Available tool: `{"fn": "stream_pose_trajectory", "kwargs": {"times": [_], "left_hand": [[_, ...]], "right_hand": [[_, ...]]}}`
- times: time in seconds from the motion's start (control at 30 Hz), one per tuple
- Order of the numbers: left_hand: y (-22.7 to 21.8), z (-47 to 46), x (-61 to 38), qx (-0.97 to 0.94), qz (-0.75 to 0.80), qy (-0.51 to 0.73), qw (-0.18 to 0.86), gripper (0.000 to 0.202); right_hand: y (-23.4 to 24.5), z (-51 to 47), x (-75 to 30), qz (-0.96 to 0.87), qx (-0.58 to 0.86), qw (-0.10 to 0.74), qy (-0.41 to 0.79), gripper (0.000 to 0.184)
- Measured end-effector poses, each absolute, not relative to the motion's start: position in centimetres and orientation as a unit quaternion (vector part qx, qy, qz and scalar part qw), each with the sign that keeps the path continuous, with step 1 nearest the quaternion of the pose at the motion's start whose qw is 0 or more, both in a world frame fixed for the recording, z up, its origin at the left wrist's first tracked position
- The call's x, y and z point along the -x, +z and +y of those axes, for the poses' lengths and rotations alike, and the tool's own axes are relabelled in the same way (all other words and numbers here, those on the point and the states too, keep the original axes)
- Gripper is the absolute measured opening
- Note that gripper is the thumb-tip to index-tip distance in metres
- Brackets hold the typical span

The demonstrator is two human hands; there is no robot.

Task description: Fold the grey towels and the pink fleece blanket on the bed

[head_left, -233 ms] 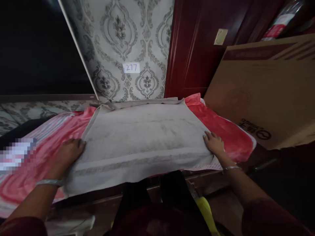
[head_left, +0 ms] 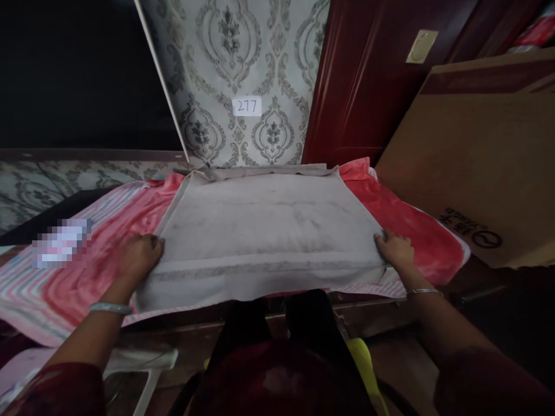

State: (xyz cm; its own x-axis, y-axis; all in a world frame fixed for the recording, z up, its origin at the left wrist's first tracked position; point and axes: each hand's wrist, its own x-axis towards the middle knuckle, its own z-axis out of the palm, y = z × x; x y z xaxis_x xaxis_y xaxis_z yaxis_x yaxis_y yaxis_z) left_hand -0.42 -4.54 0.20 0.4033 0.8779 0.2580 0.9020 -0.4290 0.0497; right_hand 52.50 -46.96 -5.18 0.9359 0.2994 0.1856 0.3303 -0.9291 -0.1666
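Note:
A grey cloth (head_left: 269, 225) with dark smudges lies spread over a red and pink striped blanket (head_left: 99, 231). My left hand (head_left: 141, 257) is at the cloth's left edge, with thumb and fingers closed on it. At the right edge my right hand (head_left: 396, 249) pinches the cloth between thumb and curled fingers. Part of the cloth's front edge hangs down toward my legs. Its far edge is folded unevenly near the wall. Both fingertips are partly hidden by the hands themselves.
A large dark screen (head_left: 82, 75) stands at the back left. Patterned wallpaper (head_left: 199, 75) carries a paper label (head_left: 247, 106) reading 277. On the right, a cardboard box (head_left: 477, 150) leans near a dark red panel (head_left: 368, 75). Something yellow (head_left: 364, 364) shows below, beside my legs.
The view has shifted, so the scene sits further right and slightly higher. My left fingers are more curled at the cloth's edge; the cloth stays spread between both hands.

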Motion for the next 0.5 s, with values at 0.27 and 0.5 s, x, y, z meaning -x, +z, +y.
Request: {"fn": "stream_pose_trajectory", "kwargs": {"times": [0.27,0.5], "left_hand": [[0.5,-7.2,-0.1,0.814,-0.560,-0.076,0.134,0.056],[0.6,-5.4,0.2,0.767,-0.629,-0.116,-0.041,0.043]], "right_hand": [[-7.0,-48.3,-58.5,-0.164,0.977,0.121,-0.060,0.053],[-9.9,-48.2,-60.9,-0.194,0.956,0.201,-0.087,0.051]]}}
